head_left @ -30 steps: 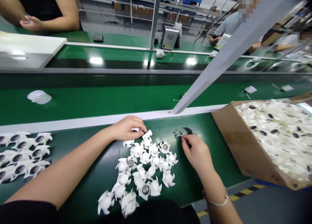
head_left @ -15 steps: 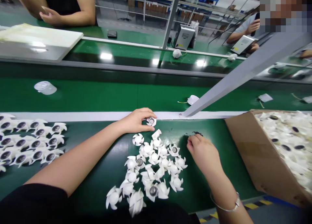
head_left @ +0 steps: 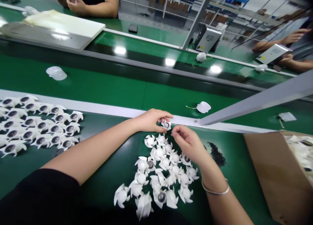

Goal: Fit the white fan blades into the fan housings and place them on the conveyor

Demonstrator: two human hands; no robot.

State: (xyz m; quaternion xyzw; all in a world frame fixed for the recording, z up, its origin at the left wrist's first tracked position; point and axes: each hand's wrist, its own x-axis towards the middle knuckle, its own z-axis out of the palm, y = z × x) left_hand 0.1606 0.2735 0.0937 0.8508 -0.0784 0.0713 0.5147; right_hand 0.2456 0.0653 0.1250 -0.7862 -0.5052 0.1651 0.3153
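Note:
My left hand (head_left: 154,120) holds a small white fan wheel (head_left: 167,124) between thumb and fingers, its dark round hub turned up towards me. Close to its right side is my right hand (head_left: 190,144), thumb and forefinger pinched together; anything between those fingertips is too small to make out. Below both hands lies a loose heap of white fan wheels (head_left: 159,152), most with the closed hub face up. A pile of tiny black pieces (head_left: 217,155) lies on the green bench, right of my right hand.
Fan wheels (head_left: 55,139) stand in rows at the left, hubs up. A cardboard box (head_left: 265,172) of white parts is at the right. A grey post (head_left: 256,97) slants over the bench's far rail. Beyond lie a white cup-shaped part (head_left: 58,74) and a co-worker's arms (head_left: 97,8).
My right hand has come from the black pieces across to the fan wheel, its fingers pinched. My left hand still holds that wheel. The camera's view has shifted and tilted.

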